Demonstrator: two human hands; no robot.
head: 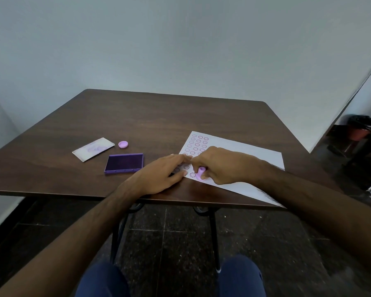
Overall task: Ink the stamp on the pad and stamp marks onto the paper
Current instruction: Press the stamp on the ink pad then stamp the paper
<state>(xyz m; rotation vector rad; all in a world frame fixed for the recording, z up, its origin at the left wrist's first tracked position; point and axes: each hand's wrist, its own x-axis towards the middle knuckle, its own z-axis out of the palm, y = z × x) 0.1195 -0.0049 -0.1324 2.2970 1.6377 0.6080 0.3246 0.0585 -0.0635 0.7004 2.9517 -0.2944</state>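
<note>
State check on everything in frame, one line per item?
ink pad: open, uncovered, flat on table
pad lid: off, lying beyond the pad
small round cap: off, lying apart near the lid
stamp: gripped, pressed to paper
paper: flat, partly stamped in rows
left hand: flat, holding paper down
right hand: closed on stamp

surface: dark wood table (150,116) | on it: paper (244,159), ink pad (124,162), lid (93,148), pink cap (123,144)

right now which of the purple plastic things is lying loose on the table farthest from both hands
The small round cap, beside the white card. The ink pad lies closer to the left hand, and the stamp is gripped in the right hand.
</note>
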